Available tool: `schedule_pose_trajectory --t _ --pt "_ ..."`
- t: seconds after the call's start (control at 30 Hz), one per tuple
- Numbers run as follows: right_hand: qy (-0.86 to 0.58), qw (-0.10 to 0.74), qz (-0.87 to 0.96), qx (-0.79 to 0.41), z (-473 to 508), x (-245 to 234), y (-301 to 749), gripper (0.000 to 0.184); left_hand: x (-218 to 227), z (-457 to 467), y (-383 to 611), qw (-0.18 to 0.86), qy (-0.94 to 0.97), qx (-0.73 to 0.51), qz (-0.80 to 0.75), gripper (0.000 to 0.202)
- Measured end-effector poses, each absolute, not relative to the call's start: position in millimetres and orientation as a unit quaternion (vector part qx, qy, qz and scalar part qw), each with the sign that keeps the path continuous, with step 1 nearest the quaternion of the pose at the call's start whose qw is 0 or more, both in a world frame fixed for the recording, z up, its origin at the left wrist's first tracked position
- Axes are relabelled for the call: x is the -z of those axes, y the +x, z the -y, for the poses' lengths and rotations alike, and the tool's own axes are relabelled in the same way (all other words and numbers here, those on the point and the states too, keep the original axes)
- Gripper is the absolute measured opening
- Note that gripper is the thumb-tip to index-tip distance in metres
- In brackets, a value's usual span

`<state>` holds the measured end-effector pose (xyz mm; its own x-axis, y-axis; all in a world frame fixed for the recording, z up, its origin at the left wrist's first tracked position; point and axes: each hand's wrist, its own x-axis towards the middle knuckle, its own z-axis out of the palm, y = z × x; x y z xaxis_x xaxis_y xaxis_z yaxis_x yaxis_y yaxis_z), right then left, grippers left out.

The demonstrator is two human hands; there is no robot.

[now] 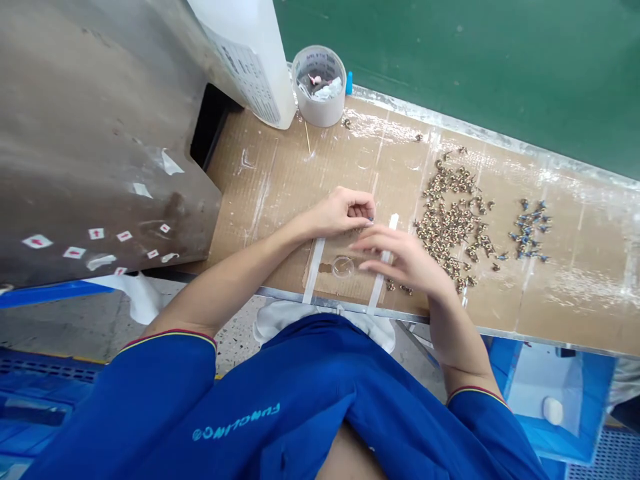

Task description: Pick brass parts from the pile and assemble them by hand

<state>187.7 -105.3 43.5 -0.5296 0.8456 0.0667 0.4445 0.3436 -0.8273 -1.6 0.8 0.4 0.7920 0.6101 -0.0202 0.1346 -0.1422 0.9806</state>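
Note:
My left hand (344, 211) is curled into a pinch over the cardboard-covered bench (280, 180), its fingertips closed on a tiny dark part I cannot make out. My right hand (400, 257) lies just to the right, fingers stretched out and apart, reaching toward the left fingertips. Under both hands run two white strips (314, 267), and a small clear round dish (343, 267) sits between them. A large heap of small brass-coloured parts (453, 223) lies right of my right hand. Further right sits a smaller cluster of blue parts (529, 230).
A white cup (320, 87) holding scraps stands at the back, beside a white plastic jug (245, 53). A grey machine housing (95, 133) with arrow stickers fills the left. A thin stick (307, 137) lies near the cup. Blue crates (560, 400) sit below the bench edge.

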Motion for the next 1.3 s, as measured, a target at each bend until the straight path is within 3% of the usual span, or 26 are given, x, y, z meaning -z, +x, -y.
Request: schedule_pose_trajectory --t 0.13,0.23,0.57,0.93,1.07,1.3 --pt "-0.626 0.307 0.682 -0.220 95.9 -44.3 232.6 0.013 0.5 -0.2 -0.9 0.610 0.721 -0.195 -0.263 0.007" --pt "-0.709 0.293 0.626 -0.142 88.7 -30.2 259.4 0.014 1.1 0.5 -0.5 0.606 0.722 -0.202 -0.265 0.006" --pt "-0.723 0.289 0.610 -0.145 81.8 -6.0 268.4 0.011 1.7 1.2 -0.5 0.606 0.723 -0.203 -0.262 0.006" --pt "-0.732 0.265 0.624 -0.068 80.3 -1.7 261.6 0.012 2.6 2.6 0.6 0.602 0.721 -0.212 -0.270 0.007" --pt "-0.729 0.314 0.599 -0.101 77.8 -2.8 256.5 0.012 1.1 3.5 1.1 0.608 0.713 -0.213 -0.277 0.006" --pt "-0.643 0.436 0.547 -0.311 83.3 -4.7 217.3 0.026 3.3 5.5 3.1 0.602 0.704 -0.234 -0.294 0.007"
